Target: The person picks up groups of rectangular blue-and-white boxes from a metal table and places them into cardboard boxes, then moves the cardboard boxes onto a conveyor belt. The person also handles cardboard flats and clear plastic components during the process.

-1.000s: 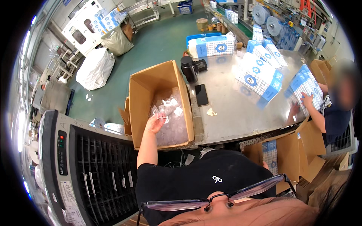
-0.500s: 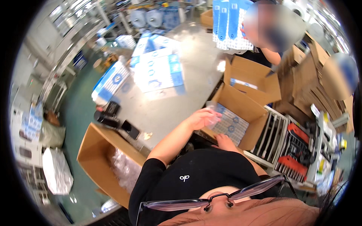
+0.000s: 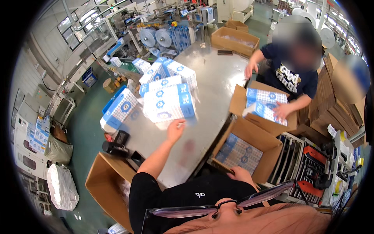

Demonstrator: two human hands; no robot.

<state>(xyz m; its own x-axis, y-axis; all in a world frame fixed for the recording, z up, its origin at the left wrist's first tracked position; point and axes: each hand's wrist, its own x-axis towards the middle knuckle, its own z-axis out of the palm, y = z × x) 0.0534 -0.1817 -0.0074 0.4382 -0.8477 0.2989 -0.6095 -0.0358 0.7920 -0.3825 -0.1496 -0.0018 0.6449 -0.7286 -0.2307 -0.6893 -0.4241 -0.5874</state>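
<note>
My left hand [image 3: 176, 131] is over the metal table, just short of a stack of white-and-blue printed packs [image 3: 167, 105]. Its fingers are loosely bent, and nothing shows between them. At the near rim of an open cardboard box [image 3: 269, 154] in front of me, my right hand [image 3: 241, 174] grips the edge, fingers over the rim. Inside that box lies a flat layer of printed packs [image 3: 239, 153] in white, grey and blue. More packs lean in a pile behind the stack, and one pack [image 3: 120, 109] stands apart at the table's left edge.
Across the table, a co-worker [image 3: 292, 74] has one hand on packs in another open box [image 3: 259, 121]. A cardboard box [image 3: 105, 187] with clear plastic stands at my left. Black devices [image 3: 117, 144] sit on the table's edge. Flattened cartons [image 3: 325, 101] and a tool tray [image 3: 309, 171] are at right.
My left hand has moved left from the box to the packs; the clear plastic it held is no longer visible. The co-worker's packs came down from the air into their box.
</note>
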